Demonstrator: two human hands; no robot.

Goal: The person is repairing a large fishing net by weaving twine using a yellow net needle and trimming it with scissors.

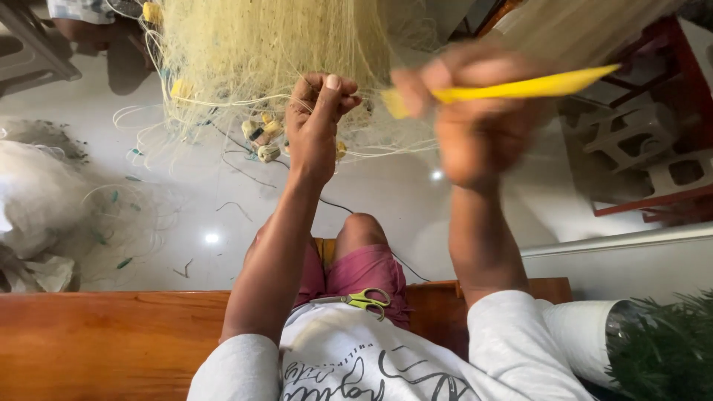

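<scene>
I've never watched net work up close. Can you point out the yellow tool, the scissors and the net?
yellow tool (520, 88), head view, middle of its flat blade.
scissors (364, 299), head view, green handles, on the lap.
net (252, 44), head view, middle of the hanging pale mesh.

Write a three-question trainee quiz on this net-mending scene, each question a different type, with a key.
1. True or false: the left hand pinches strands of the pale yellow net.
2. What does the right hand hold? A) a flat yellow netting needle B) a hammer C) a brush
3. Fill in: the green-handled scissors lie on the person's ____.

Key:
1. True; its grip is closed on the mesh.
2. A; the yellow netting needle points right and looks motion-blurred.
3. Lap, between the pink shorts and the white shirt.
</scene>
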